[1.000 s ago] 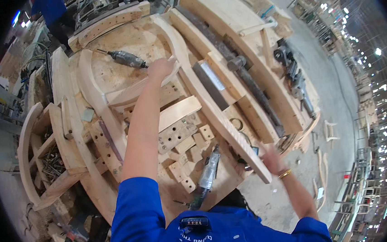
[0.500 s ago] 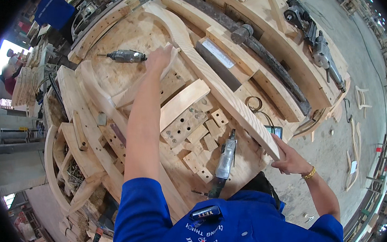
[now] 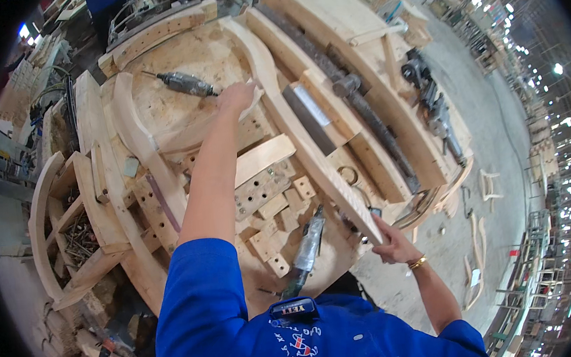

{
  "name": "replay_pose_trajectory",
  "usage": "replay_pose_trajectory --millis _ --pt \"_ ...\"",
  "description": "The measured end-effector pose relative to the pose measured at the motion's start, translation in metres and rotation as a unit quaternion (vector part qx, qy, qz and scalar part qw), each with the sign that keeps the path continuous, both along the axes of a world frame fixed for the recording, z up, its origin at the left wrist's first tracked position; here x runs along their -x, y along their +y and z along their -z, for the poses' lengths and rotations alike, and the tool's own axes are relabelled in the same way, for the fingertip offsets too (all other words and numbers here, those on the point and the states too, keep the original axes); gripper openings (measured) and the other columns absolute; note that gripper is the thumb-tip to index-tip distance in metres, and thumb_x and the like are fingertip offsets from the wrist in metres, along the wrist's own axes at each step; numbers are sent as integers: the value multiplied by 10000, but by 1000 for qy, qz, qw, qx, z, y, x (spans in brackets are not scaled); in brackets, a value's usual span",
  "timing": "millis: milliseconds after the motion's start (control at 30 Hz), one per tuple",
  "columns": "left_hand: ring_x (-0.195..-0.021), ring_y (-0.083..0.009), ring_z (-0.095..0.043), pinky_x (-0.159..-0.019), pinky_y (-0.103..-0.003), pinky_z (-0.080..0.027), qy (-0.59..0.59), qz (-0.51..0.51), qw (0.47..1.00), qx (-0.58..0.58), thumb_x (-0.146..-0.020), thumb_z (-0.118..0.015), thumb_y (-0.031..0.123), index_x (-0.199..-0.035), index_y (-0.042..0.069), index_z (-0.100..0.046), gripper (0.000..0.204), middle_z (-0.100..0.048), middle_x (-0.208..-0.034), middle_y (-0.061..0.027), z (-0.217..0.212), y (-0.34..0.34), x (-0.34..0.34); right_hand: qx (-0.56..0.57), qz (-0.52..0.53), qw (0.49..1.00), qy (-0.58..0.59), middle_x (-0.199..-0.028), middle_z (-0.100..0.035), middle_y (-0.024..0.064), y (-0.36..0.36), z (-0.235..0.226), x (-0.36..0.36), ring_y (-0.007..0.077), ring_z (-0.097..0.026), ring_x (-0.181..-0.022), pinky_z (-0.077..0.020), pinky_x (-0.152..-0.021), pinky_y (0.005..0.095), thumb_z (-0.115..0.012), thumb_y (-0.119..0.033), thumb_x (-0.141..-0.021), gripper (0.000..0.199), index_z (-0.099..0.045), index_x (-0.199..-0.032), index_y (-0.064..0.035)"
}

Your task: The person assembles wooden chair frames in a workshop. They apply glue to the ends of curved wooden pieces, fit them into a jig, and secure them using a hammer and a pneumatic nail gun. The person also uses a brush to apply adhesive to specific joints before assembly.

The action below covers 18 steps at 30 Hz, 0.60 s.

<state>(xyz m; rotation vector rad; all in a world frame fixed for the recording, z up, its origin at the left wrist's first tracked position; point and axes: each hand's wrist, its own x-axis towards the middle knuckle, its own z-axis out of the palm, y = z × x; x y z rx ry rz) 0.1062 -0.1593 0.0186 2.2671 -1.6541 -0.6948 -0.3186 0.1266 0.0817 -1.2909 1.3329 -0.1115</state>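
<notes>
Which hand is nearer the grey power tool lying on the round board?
Left. The left hand is just right of the grey power tool; the right hand grips the long curved plank's near end.

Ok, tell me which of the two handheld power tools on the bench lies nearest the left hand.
The grey tool on the round plywood top, just beside the left hand; the other lies near the person's chest.

Left hand: stretched far across the bench, fingers resting on the far end of a short curved wooden piece.
Right hand: at the bench's near right edge, gripping the near end of the long curved wooden rail.
Rail: runs from the near right edge toward the far side.
Power tool, far: lying just beyond the left hand.
Power tool, near: at the near edge, beside small wooden blocks.
Drilled block: mid-bench, between the arms.
</notes>
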Motion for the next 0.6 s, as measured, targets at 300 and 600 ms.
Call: replay_pose_trajectory --millis 300,600 --pt "-1100 -348 -558 -924 -460 -426 18 13 999 27 -906 -352 454 -1075 30 -646 542 -596 -1168 -178 3 4 18 13 12 1000 19 -817 -580 39 3 -3 3 108 -528 -512 -439 -447 267 -645 -25 -751 859 -181 -1465 -137" --pt "-1081 -365 -561 -916 -470 -432 -28 62 997 21 -920 -347 469 -1118 25 -609 552 -569 -1205 -181 24 14 22 -22 44 999 11 -772 -553 39 13 6 9 114 -517 -498 -421 -446 268 -647 -37 -752 863 -175 -1467 -139"
